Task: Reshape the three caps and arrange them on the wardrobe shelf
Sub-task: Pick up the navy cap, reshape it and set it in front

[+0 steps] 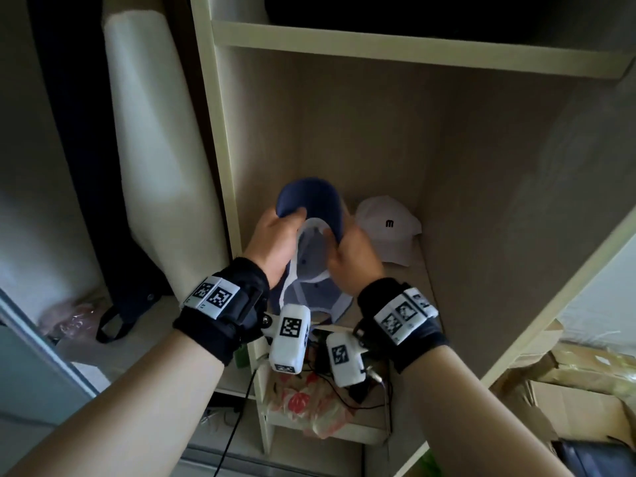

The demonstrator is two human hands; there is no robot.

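Observation:
I hold a navy blue cap (313, 201) upside down over the wardrobe shelf (418, 270), its pale lining facing me and its brim curved upward. My left hand (275, 242) grips the left edge of the brim. My right hand (354, 259) grips the right edge, thumb inside the crown. A white cap (389, 232) with a small dark logo lies on the shelf to the right, toward the back. No third cap is visible.
An upper shelf board (413, 49) runs above the compartment. A rolled white sheet (151, 132) leans at the left beside the wardrobe side panel (220, 149). Floral fabric (309, 407) and cables sit on a lower shelf. Cardboard boxes (578, 401) lie at the lower right.

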